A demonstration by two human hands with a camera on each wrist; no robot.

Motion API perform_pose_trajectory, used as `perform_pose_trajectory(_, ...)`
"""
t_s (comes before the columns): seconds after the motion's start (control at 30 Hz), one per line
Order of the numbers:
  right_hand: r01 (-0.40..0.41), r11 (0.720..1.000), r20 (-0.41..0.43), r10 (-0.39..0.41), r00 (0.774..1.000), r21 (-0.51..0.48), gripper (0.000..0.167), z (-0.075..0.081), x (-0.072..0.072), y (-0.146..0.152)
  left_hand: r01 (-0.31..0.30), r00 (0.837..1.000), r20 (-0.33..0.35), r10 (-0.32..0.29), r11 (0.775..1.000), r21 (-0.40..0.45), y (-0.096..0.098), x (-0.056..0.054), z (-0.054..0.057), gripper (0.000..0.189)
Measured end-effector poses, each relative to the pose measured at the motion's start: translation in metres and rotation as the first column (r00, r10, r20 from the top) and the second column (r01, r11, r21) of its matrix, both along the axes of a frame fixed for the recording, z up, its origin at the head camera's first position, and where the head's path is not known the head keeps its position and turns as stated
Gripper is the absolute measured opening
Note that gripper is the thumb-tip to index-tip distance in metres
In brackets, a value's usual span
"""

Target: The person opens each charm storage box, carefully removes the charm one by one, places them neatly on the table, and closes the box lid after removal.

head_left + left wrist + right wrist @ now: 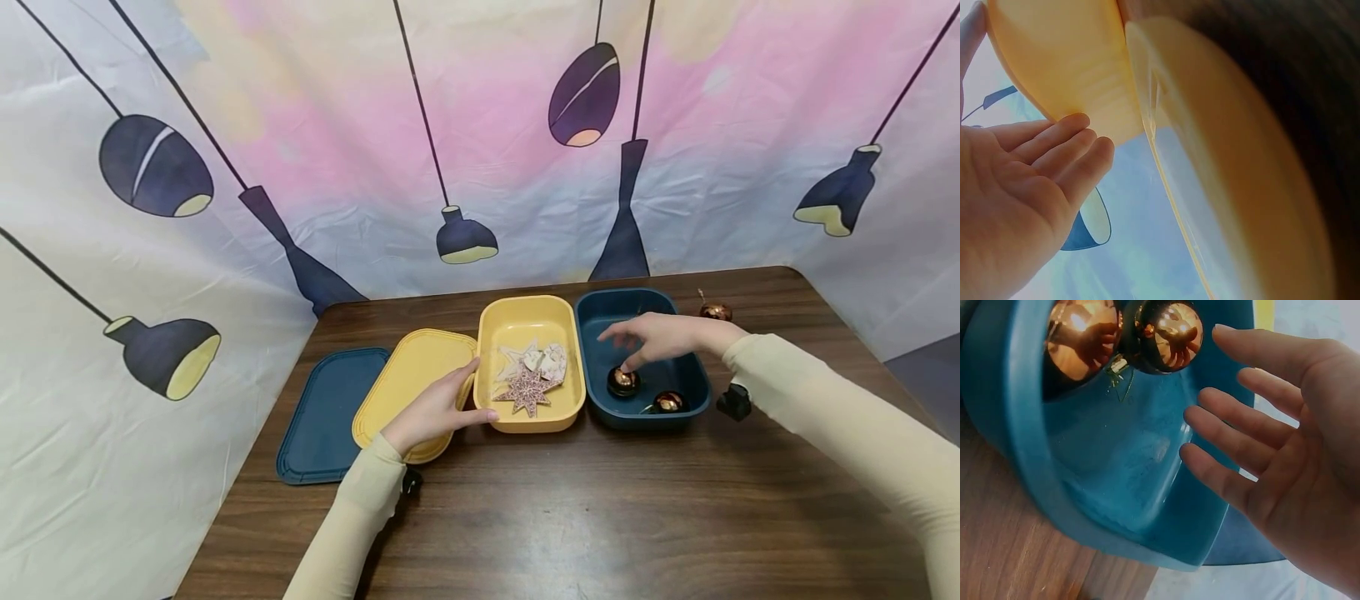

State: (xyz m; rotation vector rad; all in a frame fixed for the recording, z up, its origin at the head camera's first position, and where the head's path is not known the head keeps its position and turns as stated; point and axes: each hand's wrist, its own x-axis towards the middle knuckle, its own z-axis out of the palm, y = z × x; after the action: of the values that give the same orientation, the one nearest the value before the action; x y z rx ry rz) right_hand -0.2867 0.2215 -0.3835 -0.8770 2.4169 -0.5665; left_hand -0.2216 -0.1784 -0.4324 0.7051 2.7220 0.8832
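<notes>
My left hand (pixel 438 408) rests against the left side of a yellow box (pixel 531 424), thumb at its front corner, fingers extended. Inside that box lie a glittery pink star (pixel 527 389), a pale star and a whitish ornament (pixel 552 363). Over the blue box (pixel 699 392) to its right, my right hand (pixel 655 336) hovers with loosely spread fingers and nothing in its grasp. Two shiny copper baubles (pixel 623 382) (pixel 1172 336) lie in the blue box; in the right wrist view the fingertips stand apart from them.
On the left, a yellow lid (pixel 412 387) overlaps a blue lid (pixel 327 417) on the brown wooden table (pixel 570 517). Another copper bauble (pixel 716 311) sits on the table behind my right forearm. A cloth printed with lamps (pixel 337 125) hangs behind the table.
</notes>
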Motion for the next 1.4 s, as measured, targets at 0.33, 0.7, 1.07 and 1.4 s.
perform_pose_trajectory(0.33,-0.029,0.998,0.086,0.025,0.996,0.048,0.060,0.001,0.003,-0.006,0.001,1.000,0.009,-0.001,1.000,0.001,0.000,0.000,0.000,0.102)
perform_pose_trajectory(0.7,-0.064,0.995,0.165,0.051,0.985,0.075,0.064,-0.004,0.005,-0.009,-0.002,1.000,0.009,0.002,1.000,-0.014,0.000,0.001,0.000,0.103)
perform_pose_trajectory(1.07,-0.103,0.982,0.109,0.086,0.990,0.156,0.059,-0.008,0.005,-0.015,-0.005,1.000,0.016,0.005,1.000,-0.002,0.000,0.003,0.000,0.101)
perform_pose_trajectory(1.4,-0.079,0.983,0.102,0.062,0.993,0.163,0.061,-0.008,0.003,-0.017,-0.015,1.000,0.025,0.015,1.000,-0.001,-0.001,0.000,-0.001,0.102)
